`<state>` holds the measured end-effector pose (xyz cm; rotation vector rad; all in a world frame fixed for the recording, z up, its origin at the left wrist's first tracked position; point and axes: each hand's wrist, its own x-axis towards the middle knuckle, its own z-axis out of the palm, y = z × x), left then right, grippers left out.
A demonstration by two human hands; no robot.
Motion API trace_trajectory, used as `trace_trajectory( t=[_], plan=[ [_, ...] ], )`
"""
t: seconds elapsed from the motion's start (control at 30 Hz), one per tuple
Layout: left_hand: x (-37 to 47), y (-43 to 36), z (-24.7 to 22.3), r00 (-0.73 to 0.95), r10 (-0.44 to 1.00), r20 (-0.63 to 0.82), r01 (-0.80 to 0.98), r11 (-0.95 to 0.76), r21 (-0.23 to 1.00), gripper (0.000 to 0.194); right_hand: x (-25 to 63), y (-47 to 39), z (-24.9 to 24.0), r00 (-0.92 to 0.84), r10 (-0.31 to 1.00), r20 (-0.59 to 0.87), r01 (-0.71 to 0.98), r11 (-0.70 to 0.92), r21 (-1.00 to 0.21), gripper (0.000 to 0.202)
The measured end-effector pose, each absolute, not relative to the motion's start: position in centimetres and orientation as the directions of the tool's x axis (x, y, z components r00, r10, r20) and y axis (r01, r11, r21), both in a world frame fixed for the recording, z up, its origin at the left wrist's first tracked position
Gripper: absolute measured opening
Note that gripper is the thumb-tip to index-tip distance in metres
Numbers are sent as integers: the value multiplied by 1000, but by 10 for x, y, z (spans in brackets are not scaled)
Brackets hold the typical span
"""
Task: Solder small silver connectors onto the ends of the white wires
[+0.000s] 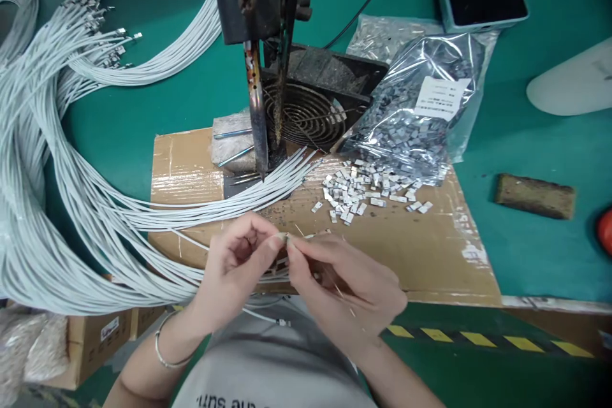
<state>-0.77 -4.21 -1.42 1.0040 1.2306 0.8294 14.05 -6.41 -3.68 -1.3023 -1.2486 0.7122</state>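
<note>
**Tiny piece (285,238) pinched by left hand (234,268) and right hand (344,287) over cardboard sheet (430,255)**

The tiny piece is held where the two hands meet, near the front edge of the cardboard sheet. On each hand, thumb and forefinger are brought narrowly together on it; its kind cannot be told, as it is nearly covered by the fingertips. A thin pale strand (340,294) is seen against the right palm, but whether it is gripped cannot be told. A bracelet (162,347) is worn on the left wrist.

White cables (143,210) are spread in thick bundles to the left, and one bundle is laid across the cardboard just beyond the hands. Over it a soldering iron (254,89) is pointed downward; whether the cables are touched by its tip cannot be told. A grey block (233,137) is set just left of the iron, and a black fan (310,116) is placed behind it.

Loose silver connector pieces (348,191) are scattered beyond the right hand, beside a clear plastic bag (411,131) filled with similar pieces and marked by a white label (440,97). Farther right, a brown sponge (535,196) is laid on the green tabletop (540,146).
</note>
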Motion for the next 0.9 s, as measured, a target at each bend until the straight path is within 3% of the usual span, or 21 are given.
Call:
trace_trajectory(
  t=[0.13, 0.27, 0.57, 0.9],
  plan=[
    [-13, -32, -14, 215, 900, -378, -49, 397, 917, 15, 161, -57, -34, 67, 934, 352, 298, 318, -900, 32],
    [-12, -31, -11, 201, 902, -383, -35, 397, 917, 9, 182, -51, -27, -91, 942, 322, 303, 335, -892, 37],
    [-7, -32, -6, 119, 928, -353, 25, 353, 935, 9, 180, -54, -25, 264, 961, -82, 82, -107, -991, 9],
    [-1, -28, 2, 75, 934, -350, 59, 347, 936, 9, 176, -48, -28, 113, 993, -26, -37, -22, -999, 21]
  ],
)
